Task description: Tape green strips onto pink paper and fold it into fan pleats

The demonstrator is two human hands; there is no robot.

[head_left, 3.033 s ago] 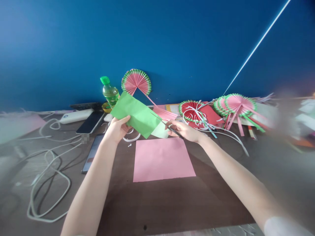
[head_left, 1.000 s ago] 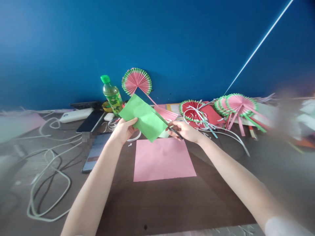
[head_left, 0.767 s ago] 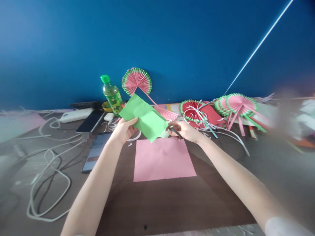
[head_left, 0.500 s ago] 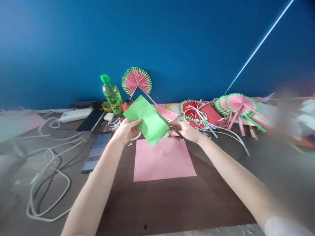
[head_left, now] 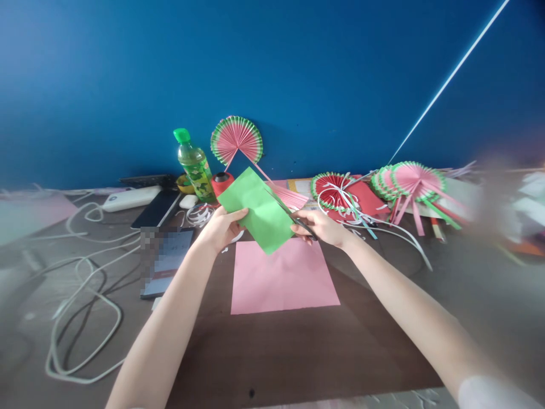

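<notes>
A sheet of green paper [head_left: 259, 213] is pinched at its left side by my left hand [head_left: 225, 228], the thumb lying on top. My right hand [head_left: 317, 226] is closed on a pair of dark-handled scissors [head_left: 304, 227]. The scissor blades lie along the paper's upper right edge, pointing up and left. Below the held sheet, a pink sheet of paper [head_left: 284, 278] lies flat on the dark table [head_left: 298, 352].
Pleated paper fans [head_left: 237, 141] lean on the blue wall and lie at the right [head_left: 415, 182]. A green-capped bottle [head_left: 193, 165], a red round object [head_left: 222, 183], phones [head_left: 168, 267] and looped white cables [head_left: 85, 318] sit at the left. White paper strips [head_left: 340, 196] lie behind my right hand.
The green paper and my left hand have shifted slightly to the right and down. My right hand with the scissors stays almost where it was.
</notes>
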